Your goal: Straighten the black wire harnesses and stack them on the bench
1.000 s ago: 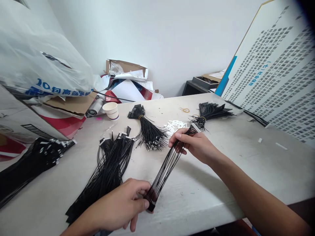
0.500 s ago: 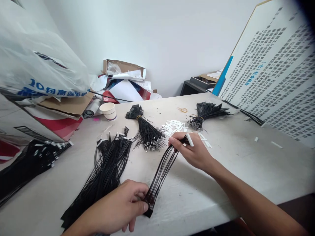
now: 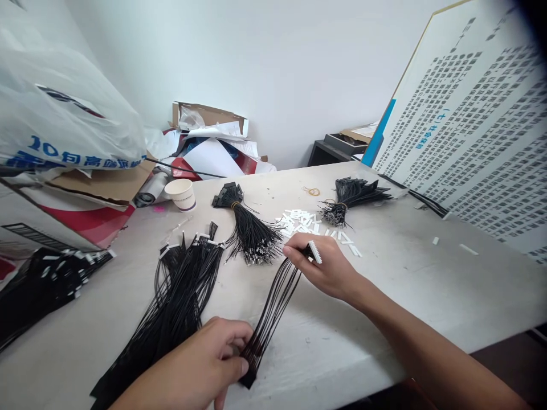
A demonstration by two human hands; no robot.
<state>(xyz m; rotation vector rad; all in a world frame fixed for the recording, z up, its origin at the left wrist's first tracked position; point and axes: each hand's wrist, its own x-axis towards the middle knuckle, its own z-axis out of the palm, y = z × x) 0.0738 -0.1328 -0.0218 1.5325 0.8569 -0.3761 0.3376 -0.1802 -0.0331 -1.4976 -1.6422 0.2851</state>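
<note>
A black wire harness [image 3: 273, 302] stretches between my two hands above the table's front part. My right hand [image 3: 327, 265] is closed round its upper end, where a white connector [image 3: 315, 251] sticks out past the fingers. Lower down, my left hand [image 3: 213, 356] pinches the wires beside a black connector [image 3: 248, 378] at the other end. Left of it lies a pile of similar harnesses [image 3: 179, 302] with white connectors at their far ends. Beyond my right hand are scattered white connector housings [image 3: 299, 221]. A banded wire bundle [image 3: 252, 230] with bare metal terminals lies beside them.
Another banded wire bundle [image 3: 359, 196] lies at the back right, with rubber bands [image 3: 311, 191] nearby. At the left are more harnesses [image 3: 47, 279], a paper cup [image 3: 181, 195], a box [image 3: 85, 216] and a plastic bag [image 3: 72, 119]. A printed board [image 3: 470, 131] leans at the right.
The whole view has shifted slightly, so things sit a little further left. Both hands keep their hold on the harness, and its black end has come slightly lower.
</note>
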